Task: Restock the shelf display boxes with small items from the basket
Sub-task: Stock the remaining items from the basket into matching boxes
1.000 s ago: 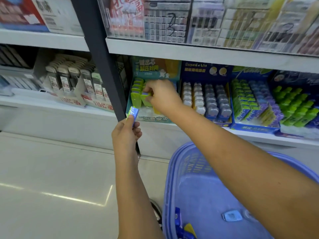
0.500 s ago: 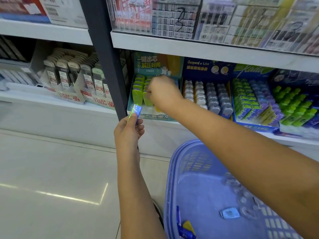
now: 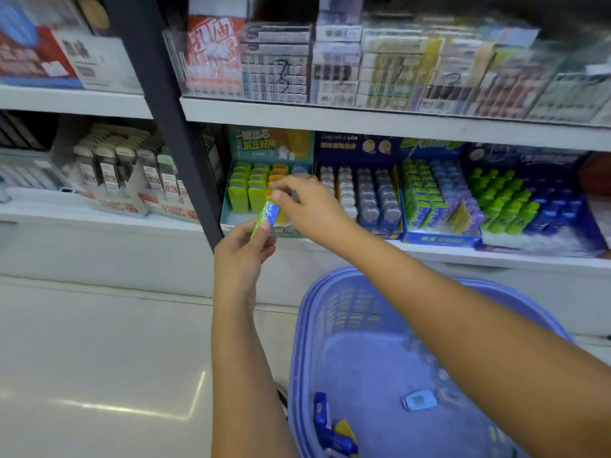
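The left hand (image 3: 243, 251) is pinching the lower end of a small flat green-and-blue packet (image 3: 267, 215) before the teal cardboard display box (image 3: 228, 223). The right hand (image 3: 310, 209) is curling over its top, grip undeterminable. Step: seemingly passing between hands. Next is likely requiring carriage rightward to the blue cardboard display box (image 3: 439, 240) holding matching packets.

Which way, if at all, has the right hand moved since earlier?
Yes. The right hand drew back from the green items in the teal box toward its front edge, reaching the packet in the left hand.
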`<state>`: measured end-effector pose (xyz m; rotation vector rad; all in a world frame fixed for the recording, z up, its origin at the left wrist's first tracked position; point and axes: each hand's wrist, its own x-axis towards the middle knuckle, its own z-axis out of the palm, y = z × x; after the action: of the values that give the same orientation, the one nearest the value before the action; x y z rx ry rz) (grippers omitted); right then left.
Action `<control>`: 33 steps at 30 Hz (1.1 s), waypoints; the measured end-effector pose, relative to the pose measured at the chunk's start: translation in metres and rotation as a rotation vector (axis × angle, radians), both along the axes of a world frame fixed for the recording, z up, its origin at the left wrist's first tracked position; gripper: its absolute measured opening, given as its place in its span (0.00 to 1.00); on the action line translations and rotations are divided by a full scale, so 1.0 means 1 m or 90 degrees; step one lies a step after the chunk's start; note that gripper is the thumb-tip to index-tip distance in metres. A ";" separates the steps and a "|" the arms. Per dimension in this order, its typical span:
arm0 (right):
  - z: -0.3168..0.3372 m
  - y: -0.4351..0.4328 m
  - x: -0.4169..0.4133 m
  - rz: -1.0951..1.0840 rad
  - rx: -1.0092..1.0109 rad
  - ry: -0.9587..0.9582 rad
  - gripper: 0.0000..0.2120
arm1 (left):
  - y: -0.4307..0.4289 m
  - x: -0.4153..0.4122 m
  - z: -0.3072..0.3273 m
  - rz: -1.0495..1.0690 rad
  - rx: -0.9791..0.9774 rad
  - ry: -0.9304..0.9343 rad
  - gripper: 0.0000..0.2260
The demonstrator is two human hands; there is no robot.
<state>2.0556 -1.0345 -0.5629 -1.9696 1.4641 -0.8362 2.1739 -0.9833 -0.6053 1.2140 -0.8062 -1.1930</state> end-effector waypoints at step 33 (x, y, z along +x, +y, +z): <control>-0.019 0.033 -0.206 -0.158 -0.187 0.066 0.07 | 0.013 -0.178 -0.026 -0.358 -0.259 -0.690 0.26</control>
<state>1.8491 -1.0010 -0.5821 -2.0933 1.7560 -1.1267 1.9961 -0.9705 -0.6315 1.2814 -2.1873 -0.6361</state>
